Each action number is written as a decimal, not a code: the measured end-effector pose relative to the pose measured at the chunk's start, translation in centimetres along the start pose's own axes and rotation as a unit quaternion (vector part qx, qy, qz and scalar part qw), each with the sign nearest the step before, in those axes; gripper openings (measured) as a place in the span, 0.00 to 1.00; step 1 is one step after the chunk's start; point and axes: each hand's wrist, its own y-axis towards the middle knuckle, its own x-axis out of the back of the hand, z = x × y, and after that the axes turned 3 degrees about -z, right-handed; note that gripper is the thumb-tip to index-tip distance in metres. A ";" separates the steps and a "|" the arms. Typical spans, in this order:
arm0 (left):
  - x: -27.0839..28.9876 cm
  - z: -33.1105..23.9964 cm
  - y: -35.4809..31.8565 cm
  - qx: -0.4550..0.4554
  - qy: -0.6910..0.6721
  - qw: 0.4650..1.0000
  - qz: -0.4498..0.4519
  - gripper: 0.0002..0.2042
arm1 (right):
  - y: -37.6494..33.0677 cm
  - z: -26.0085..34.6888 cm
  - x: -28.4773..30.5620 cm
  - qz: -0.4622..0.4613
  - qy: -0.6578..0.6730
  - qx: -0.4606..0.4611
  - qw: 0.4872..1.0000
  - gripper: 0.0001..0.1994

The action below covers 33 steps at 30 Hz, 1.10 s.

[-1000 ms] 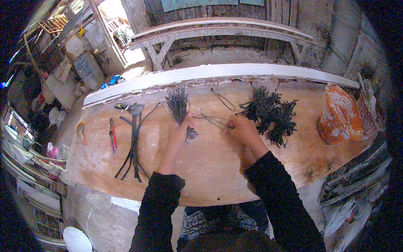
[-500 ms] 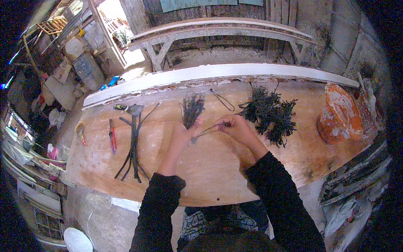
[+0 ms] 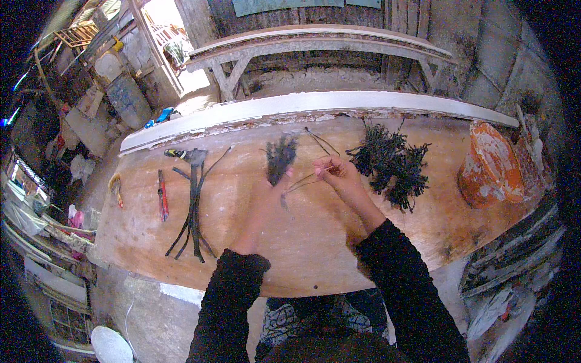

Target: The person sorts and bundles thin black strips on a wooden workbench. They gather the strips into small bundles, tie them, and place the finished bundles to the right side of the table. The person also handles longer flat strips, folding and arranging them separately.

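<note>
My left hand [image 3: 273, 189] is closed round a bunch of thin dark strips [image 3: 281, 152], whose frayed upper ends stick up above the fingers. My right hand [image 3: 338, 173] pinches a thin dark strand [image 3: 304, 181] that stretches across to the lower end of the bunch. Beyond the right hand, a dark looped cord [image 3: 321, 142] lies on the wooden tabletop [image 3: 296, 242]. To the right of that hand is a pile of tied dark strip bundles [image 3: 390, 160].
Long black strips [image 3: 195, 212] lie at left, with a dark-and-yellow handled tool [image 3: 175, 153] at their top. Red-handled pliers [image 3: 163, 195] and a brush [image 3: 116, 190] lie further left. A paint-smeared orange bucket [image 3: 491, 166] stands right. A white beam [image 3: 315, 104] runs along the far edge.
My right hand has turned a little and its fingers have risen slightly, with the strand still drawn between the hands. My left hand keeps the bunch at almost the same spot.
</note>
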 end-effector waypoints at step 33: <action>-0.6 1.1 -0.1 -0.084 0.033 0.995 0.049 0.14 | -0.3 0.6 -1.0 -0.047 -0.030 0.047 0.997 0.08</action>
